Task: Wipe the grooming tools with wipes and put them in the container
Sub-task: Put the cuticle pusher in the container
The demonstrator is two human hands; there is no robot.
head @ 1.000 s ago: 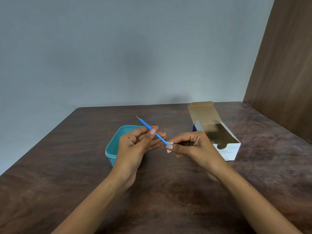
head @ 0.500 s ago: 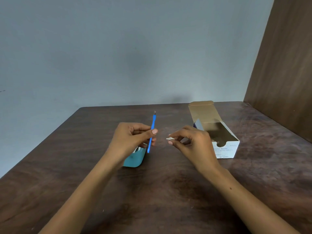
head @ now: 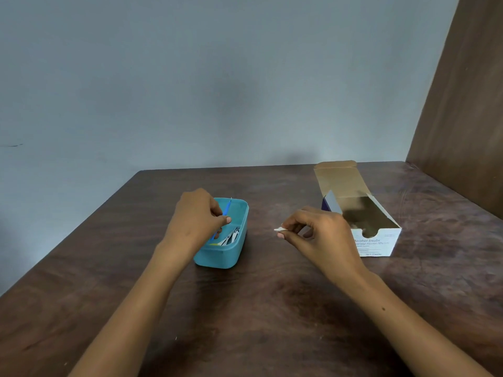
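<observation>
A teal plastic container [head: 231, 257] stands on the dark wooden table [head: 272, 308] at the centre. My left hand [head: 194, 217] is over its left side and pinches a thin blue grooming tool [head: 227, 207], whose lower end dips into the container. Several metal tools [head: 231, 238] lie inside at the near end. My right hand [head: 321, 232] hovers to the right of the container and pinches a small white wipe [head: 278, 229] between thumb and fingers.
An open white cardboard box of alcohol swabs [head: 373, 240] sits at the right, its flap raised toward the back. A brown wooden panel [head: 462, 104] rises along the table's right edge. A grey wall stands behind the table.
My left hand carried the blue tool away from the wipe and lowered it into the teal container. My right hand drew back to the right with the wipe.
</observation>
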